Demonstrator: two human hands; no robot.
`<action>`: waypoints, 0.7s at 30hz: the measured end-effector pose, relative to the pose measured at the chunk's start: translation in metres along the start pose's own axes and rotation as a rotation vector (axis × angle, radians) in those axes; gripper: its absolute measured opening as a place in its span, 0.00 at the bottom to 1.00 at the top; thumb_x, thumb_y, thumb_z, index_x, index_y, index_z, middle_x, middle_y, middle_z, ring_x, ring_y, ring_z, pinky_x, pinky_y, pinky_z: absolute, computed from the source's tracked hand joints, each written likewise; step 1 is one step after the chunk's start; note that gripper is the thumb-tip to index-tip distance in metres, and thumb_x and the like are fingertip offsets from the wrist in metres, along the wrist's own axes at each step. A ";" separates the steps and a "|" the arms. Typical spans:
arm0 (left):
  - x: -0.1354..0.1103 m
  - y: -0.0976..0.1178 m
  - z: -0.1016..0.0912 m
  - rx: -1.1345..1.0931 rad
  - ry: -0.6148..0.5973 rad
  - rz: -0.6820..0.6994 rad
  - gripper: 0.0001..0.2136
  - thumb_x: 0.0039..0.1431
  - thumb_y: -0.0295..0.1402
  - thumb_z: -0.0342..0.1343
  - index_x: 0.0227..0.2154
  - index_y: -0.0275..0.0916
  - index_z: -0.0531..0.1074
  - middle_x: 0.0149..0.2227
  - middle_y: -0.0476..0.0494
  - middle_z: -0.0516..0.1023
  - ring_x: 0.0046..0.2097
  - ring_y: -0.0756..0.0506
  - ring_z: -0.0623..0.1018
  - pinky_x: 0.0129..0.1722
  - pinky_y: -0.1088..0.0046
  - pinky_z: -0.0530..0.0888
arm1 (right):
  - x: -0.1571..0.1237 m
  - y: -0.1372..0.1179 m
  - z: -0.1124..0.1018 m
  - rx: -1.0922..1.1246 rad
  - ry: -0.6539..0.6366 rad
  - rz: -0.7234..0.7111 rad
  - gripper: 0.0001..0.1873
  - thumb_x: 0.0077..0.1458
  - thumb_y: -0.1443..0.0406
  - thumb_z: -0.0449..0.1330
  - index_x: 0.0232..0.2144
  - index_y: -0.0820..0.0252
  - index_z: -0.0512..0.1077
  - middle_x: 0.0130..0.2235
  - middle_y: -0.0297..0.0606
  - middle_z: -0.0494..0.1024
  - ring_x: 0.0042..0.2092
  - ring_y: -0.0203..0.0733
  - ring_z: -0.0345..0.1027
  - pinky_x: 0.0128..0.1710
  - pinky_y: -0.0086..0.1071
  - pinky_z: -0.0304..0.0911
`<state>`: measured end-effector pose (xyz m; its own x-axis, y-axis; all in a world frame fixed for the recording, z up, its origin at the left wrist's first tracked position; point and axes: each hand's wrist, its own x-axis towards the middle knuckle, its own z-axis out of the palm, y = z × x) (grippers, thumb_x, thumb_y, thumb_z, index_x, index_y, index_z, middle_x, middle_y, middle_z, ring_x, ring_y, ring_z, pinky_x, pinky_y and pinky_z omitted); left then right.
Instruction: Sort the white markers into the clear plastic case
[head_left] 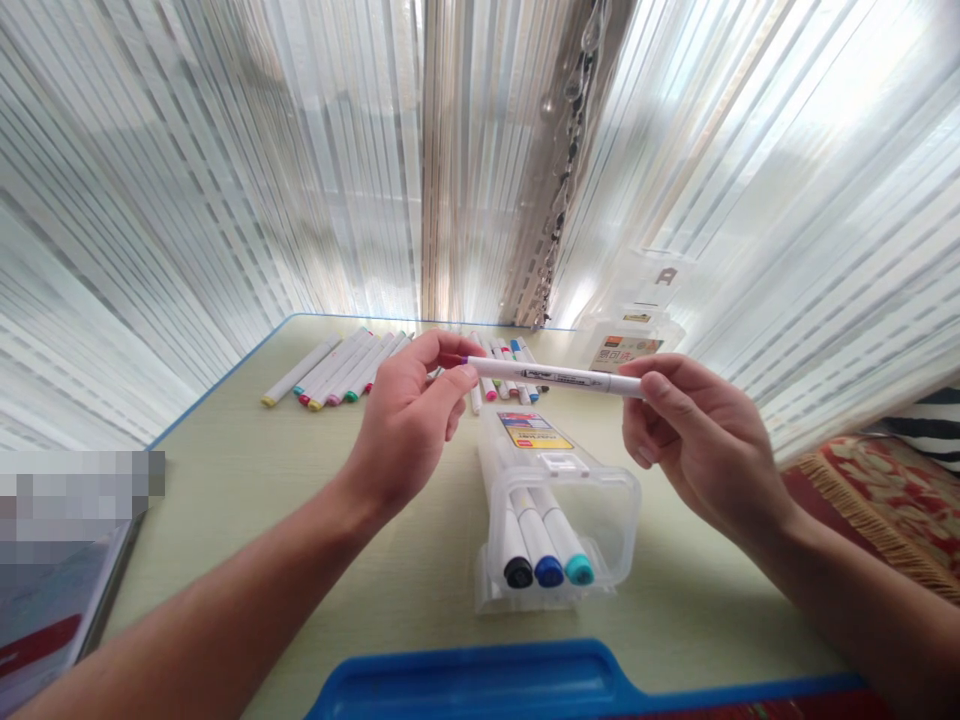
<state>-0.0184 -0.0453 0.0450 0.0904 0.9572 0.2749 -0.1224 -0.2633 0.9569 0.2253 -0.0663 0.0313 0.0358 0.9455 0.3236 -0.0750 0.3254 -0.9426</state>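
At mid-frame our left hand [409, 420] pinches the purple end of a white marker [551, 376]; our right hand [694, 440] grips its other end above the clear marker case [559, 510].

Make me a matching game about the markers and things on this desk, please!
Things:
1. white marker
2. clear marker case
3. loose markers
4. blue tray

Places:
A. at the near edge of the desk
B. lying side by side, far left
C. held by the left hand and right hand
D. lying flat, three markers inside

Pairs: 1-C, 2-D, 3-B, 4-A.
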 end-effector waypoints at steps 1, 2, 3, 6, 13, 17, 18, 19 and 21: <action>0.000 0.000 0.000 -0.004 -0.001 -0.004 0.04 0.58 0.28 0.56 0.36 0.35 0.73 0.25 0.52 0.69 0.20 0.55 0.65 0.17 0.76 0.59 | 0.000 0.000 0.000 0.001 0.004 -0.001 0.08 0.61 0.60 0.66 0.38 0.57 0.78 0.24 0.29 0.71 0.18 0.29 0.61 0.16 0.26 0.55; 0.000 0.000 0.000 -0.010 -0.003 -0.008 0.04 0.59 0.28 0.56 0.36 0.35 0.73 0.25 0.52 0.70 0.20 0.55 0.65 0.17 0.76 0.59 | 0.000 0.000 0.000 0.001 0.007 -0.002 0.07 0.61 0.60 0.66 0.38 0.57 0.78 0.25 0.30 0.72 0.18 0.29 0.61 0.16 0.26 0.55; 0.001 0.000 0.000 -0.016 -0.004 -0.009 0.04 0.59 0.28 0.56 0.36 0.35 0.73 0.25 0.52 0.70 0.19 0.55 0.66 0.17 0.76 0.58 | 0.000 0.001 0.000 -0.002 0.008 -0.002 0.07 0.61 0.60 0.66 0.38 0.57 0.78 0.25 0.30 0.72 0.18 0.29 0.61 0.16 0.26 0.55; 0.002 -0.002 0.001 -0.023 -0.006 -0.010 0.03 0.60 0.29 0.56 0.36 0.35 0.73 0.24 0.52 0.70 0.19 0.54 0.65 0.16 0.76 0.58 | 0.000 0.001 -0.001 -0.015 0.007 -0.001 0.07 0.61 0.60 0.66 0.37 0.57 0.78 0.26 0.31 0.72 0.18 0.29 0.62 0.16 0.26 0.54; 0.003 -0.002 0.000 -0.015 -0.011 0.003 0.03 0.61 0.29 0.56 0.36 0.34 0.73 0.24 0.51 0.71 0.19 0.55 0.66 0.16 0.77 0.59 | 0.000 0.001 -0.001 -0.032 0.018 -0.021 0.08 0.63 0.59 0.65 0.40 0.55 0.79 0.32 0.34 0.75 0.19 0.28 0.62 0.16 0.27 0.52; 0.004 -0.002 -0.001 -0.011 -0.011 -0.003 0.03 0.61 0.29 0.56 0.36 0.34 0.73 0.24 0.51 0.72 0.19 0.54 0.66 0.16 0.77 0.59 | 0.000 0.001 0.000 -0.059 0.026 -0.024 0.08 0.63 0.59 0.64 0.41 0.55 0.79 0.34 0.35 0.76 0.19 0.28 0.62 0.16 0.28 0.52; 0.004 -0.002 -0.001 -0.012 -0.012 -0.005 0.04 0.61 0.29 0.56 0.36 0.34 0.73 0.24 0.51 0.72 0.19 0.54 0.66 0.17 0.77 0.59 | 0.000 0.001 0.000 -0.064 0.030 -0.026 0.08 0.63 0.59 0.64 0.42 0.55 0.79 0.34 0.35 0.76 0.19 0.28 0.62 0.16 0.28 0.52; 0.004 -0.002 -0.001 -0.014 -0.014 -0.006 0.04 0.61 0.29 0.56 0.36 0.34 0.73 0.24 0.51 0.73 0.19 0.54 0.66 0.17 0.77 0.59 | 0.000 0.001 0.000 -0.069 0.033 -0.026 0.08 0.63 0.60 0.65 0.42 0.55 0.79 0.34 0.35 0.76 0.19 0.28 0.62 0.16 0.29 0.52; 0.003 -0.002 0.000 -0.021 -0.019 -0.012 0.04 0.62 0.29 0.55 0.36 0.34 0.73 0.24 0.50 0.73 0.19 0.54 0.66 0.17 0.77 0.60 | 0.000 0.001 0.000 -0.077 0.038 -0.027 0.08 0.62 0.60 0.65 0.42 0.55 0.79 0.34 0.35 0.76 0.19 0.28 0.61 0.16 0.29 0.51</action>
<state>-0.0182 -0.0416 0.0440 0.1107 0.9578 0.2654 -0.1416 -0.2491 0.9581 0.2254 -0.0658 0.0302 0.0743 0.9348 0.3472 0.0032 0.3480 -0.9375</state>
